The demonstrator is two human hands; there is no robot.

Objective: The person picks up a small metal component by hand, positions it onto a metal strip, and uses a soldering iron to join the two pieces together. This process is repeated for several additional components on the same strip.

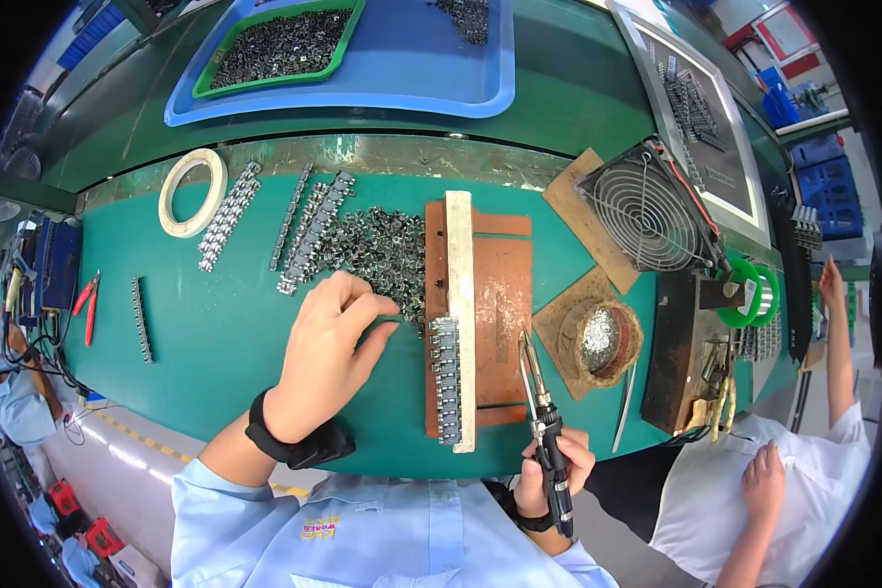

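My left hand [335,331], wearing a black wrist strap, is curled with thumb and forefinger brought close together beside a pile of small metal parts [372,245]. Anything between the fingertips is too small to make out. In my right hand [570,459] is a black soldering tool [551,441] with two long metal prongs pointing away from me. Its tips hover by the right edge of a brown board fixture [502,304]. Along this fixture runs a pale bar [460,294], and a row of small grey metal-legged components [446,382] lines the bar's lower left side.
A round pot of solder [603,338] and a fan [647,206] stand to the right. A solder spool [750,292] is beyond them. Left are component strips [227,216], a tape roll [170,201] and red pliers [90,312]. A blue tray [392,73] lies behind. A co-worker [755,500] sits at right.
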